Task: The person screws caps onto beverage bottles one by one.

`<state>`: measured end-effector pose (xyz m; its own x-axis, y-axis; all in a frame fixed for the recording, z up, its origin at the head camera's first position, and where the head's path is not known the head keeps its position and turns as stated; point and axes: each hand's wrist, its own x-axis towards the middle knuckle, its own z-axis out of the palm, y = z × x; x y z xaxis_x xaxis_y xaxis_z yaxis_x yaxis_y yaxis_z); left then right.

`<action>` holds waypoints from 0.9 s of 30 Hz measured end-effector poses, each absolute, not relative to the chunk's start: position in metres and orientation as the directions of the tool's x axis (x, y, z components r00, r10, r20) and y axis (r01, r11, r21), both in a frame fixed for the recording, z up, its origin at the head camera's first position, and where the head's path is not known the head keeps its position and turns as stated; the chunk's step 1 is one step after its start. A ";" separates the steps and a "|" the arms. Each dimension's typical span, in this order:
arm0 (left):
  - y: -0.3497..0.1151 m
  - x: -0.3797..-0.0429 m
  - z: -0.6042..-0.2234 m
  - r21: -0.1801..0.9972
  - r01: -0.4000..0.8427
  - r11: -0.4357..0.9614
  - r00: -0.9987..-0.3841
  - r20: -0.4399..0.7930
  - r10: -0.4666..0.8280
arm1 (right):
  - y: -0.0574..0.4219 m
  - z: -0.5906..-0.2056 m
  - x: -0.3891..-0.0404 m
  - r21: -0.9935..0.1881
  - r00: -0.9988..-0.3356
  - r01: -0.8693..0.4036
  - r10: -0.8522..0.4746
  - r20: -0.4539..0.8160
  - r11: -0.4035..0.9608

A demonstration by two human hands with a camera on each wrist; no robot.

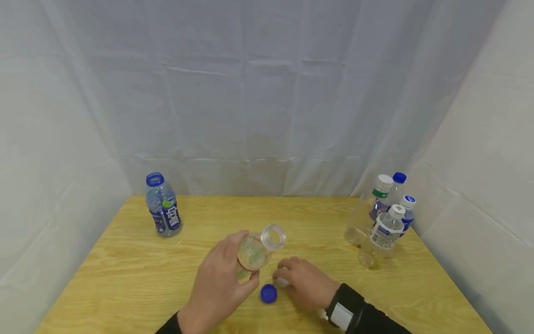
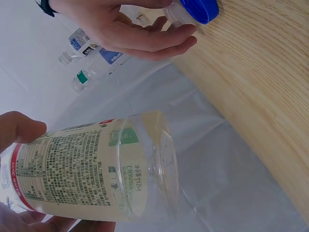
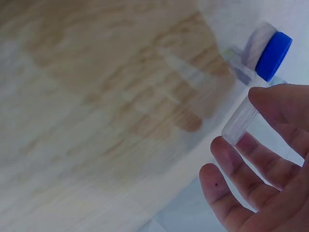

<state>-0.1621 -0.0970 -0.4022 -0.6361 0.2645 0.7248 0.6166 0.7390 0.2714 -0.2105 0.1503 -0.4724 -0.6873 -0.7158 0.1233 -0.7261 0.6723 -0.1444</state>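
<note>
My left hand (image 1: 218, 278) grips a clear plastic bottle (image 1: 252, 253) with a cream label, tilted above the table. Its round mouth has no cap on it. Low over the wood, my right hand (image 1: 308, 284) pinches a translucent cap (image 3: 240, 121) between thumb and fingers; in the head view the fingers partly cover this cap. Between the two hands a blue cap (image 1: 269, 293) lies on the table, and it shows close by the right fingers in the left wrist view.
An uncapped blue-tinted bottle (image 1: 165, 211) stands at the table's back left. Several capped bottles cluster at the right, the nearest a clear one with a white cap (image 1: 381, 236). White sheeting (image 1: 258, 116) hangs behind the wooden table (image 1: 137, 273) and on both sides.
</note>
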 end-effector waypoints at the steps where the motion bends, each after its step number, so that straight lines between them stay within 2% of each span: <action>1: -0.097 -0.162 -0.402 0.274 0.617 0.738 -0.639 0.722 0.266 | 0.151 -0.470 -0.211 -0.147 -0.687 -0.726 -0.715 0.127 0.672; 5: -0.097 -0.162 -0.403 0.285 0.611 0.739 -0.655 0.705 0.270 | 0.154 -0.461 -0.210 -0.165 -0.682 -0.731 -0.718 0.139 0.662; 12: -0.097 -0.162 -0.406 0.269 0.622 0.736 -0.638 0.719 0.276 | 0.160 -0.448 -0.205 -0.213 -0.700 -0.713 -0.695 0.164 0.669; 27: -0.095 -0.161 -0.410 0.242 0.637 0.732 -0.615 0.732 0.293 | 0.173 -0.396 -0.185 -0.311 -0.713 -0.700 -0.609 0.347 0.642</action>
